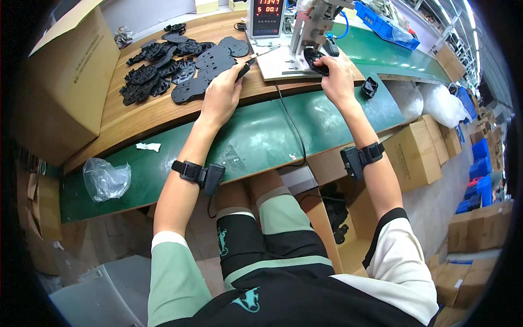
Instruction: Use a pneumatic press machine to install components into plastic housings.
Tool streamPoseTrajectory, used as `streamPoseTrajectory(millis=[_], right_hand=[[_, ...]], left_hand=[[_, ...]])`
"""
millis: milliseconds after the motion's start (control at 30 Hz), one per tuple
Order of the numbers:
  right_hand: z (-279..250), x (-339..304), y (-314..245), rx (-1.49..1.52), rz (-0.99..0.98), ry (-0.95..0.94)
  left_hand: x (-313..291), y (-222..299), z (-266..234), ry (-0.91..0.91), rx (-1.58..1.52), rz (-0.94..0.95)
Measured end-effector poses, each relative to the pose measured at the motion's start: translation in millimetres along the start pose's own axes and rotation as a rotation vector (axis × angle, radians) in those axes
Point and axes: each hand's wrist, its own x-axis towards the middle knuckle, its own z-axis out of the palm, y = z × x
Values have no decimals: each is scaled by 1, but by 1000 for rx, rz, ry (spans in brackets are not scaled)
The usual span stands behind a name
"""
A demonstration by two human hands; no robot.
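Gripping black part (pixel 313 56) beneath press (pixel 315 34) in right fingers (pixel 330 63), slim tool (pixel 247 68) in left fingers (pixel 234 71)

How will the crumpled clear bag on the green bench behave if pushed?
The clear bag is probably floppy: its thin film lies wrinkled. It seems light, with nothing visible inside, so may slide easily on the glossy bench.

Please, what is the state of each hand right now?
Left hand: closed, holding a black-handled tool with thin metal shaft.
Right hand: closed, gripping a rounded black plastic part at the grey metal press.
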Motion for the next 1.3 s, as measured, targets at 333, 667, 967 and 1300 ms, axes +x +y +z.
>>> streamPoseTrajectory(millis=[333,667,967,1300], right_hand=[[-13,16,13,-4,-17,-136],[-91,-152,-28,293,109,335],[-74,-445,7,173,741,-25],[3,-572,59,-20,1082,-288]], left_hand=[[19,40,14,20,69,339],[74,105,104,-142,432,558],[79,107,116,-236,420,413],[88,116,120,-304,341,420]])
